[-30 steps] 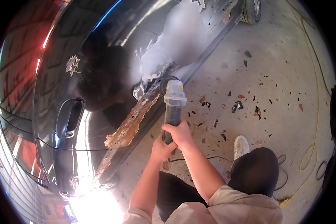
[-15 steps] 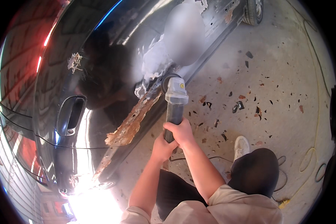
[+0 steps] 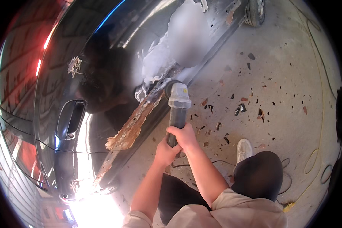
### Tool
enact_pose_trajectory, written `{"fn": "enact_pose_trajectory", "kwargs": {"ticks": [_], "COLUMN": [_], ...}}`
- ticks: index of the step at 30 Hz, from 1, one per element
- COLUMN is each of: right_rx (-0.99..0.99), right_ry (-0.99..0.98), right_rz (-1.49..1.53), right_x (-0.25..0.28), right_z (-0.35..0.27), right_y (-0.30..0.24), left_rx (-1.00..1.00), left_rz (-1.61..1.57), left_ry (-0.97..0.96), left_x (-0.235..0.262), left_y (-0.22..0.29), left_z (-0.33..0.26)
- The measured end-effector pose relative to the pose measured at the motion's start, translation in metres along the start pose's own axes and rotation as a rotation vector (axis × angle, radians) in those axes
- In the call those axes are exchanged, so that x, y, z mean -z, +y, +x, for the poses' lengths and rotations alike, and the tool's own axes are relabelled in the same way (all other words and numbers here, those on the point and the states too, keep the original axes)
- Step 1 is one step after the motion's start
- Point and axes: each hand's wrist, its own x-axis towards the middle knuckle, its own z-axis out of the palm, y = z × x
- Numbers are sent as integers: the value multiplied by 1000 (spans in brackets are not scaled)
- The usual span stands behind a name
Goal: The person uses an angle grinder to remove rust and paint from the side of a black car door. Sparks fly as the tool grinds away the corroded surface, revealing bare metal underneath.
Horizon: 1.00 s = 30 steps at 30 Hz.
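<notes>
Both of my hands are wrapped round the body of a grey angle grinder (image 3: 178,99). My left hand (image 3: 165,152) grips its rear end, and my right hand (image 3: 184,137) is closed just ahead of it. The grinder's round disc meets or nearly meets the lower side of a black car (image 3: 98,68), beside a long strip of rust and bare metal (image 3: 131,129). Up from the disc, whitish, ragged filler or stripped paint (image 3: 155,60) covers the panel. Pale dust haze and a blurred patch hide part of it.
Dark and rust-coloured flakes (image 3: 242,108) litter the concrete floor (image 3: 285,152). A cable trails behind the grinder, and a yellow cord (image 3: 311,159) loops at the right. The car's wheel (image 3: 255,13) stands at the far end. Bright light glares at lower left.
The grinder has shifted slightly toward me and away from the whitish area, showing a little more of the strip. My grip looks the same; the view has moved slightly.
</notes>
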Motion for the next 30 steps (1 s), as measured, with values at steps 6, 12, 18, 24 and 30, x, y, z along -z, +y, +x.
{"fn": "enact_pose_trajectory", "kwargs": {"ticks": [6, 12, 18, 24, 30], "right_rx": [-19, -29, 41, 0, -23], "right_ry": [36, -7, 1, 3, 19], "right_rz": [27, 0, -71, -3, 48], "right_x": [-3, -2, 0, 2, 2], "right_z": [2, 4, 2, 1, 5], "right_y": [0, 3, 0, 0, -1], "left_rx": [2, -23, -49, -46, -40], "left_rz": [88, 24, 68, 39, 14], "left_ry": [-1, -10, 62, 25, 21], "left_x": [4, 5, -1, -2, -2], "left_y": [-5, -13, -5, -6, -2], "left_z": [8, 12, 3, 3, 8]}}
